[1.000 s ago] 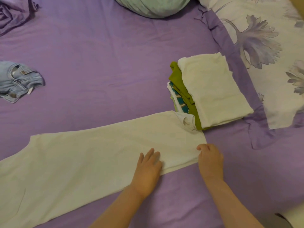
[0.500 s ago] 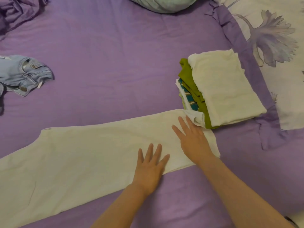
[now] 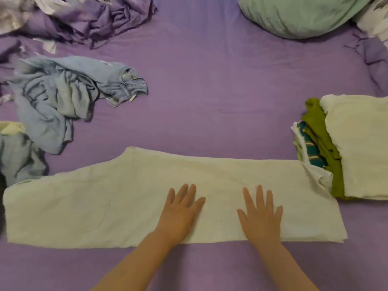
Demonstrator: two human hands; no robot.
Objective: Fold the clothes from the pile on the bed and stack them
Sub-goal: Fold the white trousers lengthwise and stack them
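Cream trousers point(image 3: 105, 202) lie flat and doubled lengthwise across the purple bed, waist end to the left. My left hand point(image 3: 180, 213) and my right hand point(image 3: 261, 215) both rest palm-down with straight fingers on the leg part near its front edge. At the right stands the stack of folded clothes point(image 3: 357, 148): a cream piece on top, olive green and teal striped pieces under it. The trouser hem touches the stack's lower left corner. A loose pile of light blue jeans point(image 3: 63, 95) lies at the left.
A mint green pillow point(image 3: 300, 13) sits at the top right. Crumpled purple bedding point(image 3: 84, 17) is bunched at the top left. Bare purple sheet point(image 3: 210, 91) spans the middle, between the jeans and the stack.
My right hand moved from the hem end leftward and now lies flat on the trousers beside my left hand. The view has swung left, showing more of the jeans pile.
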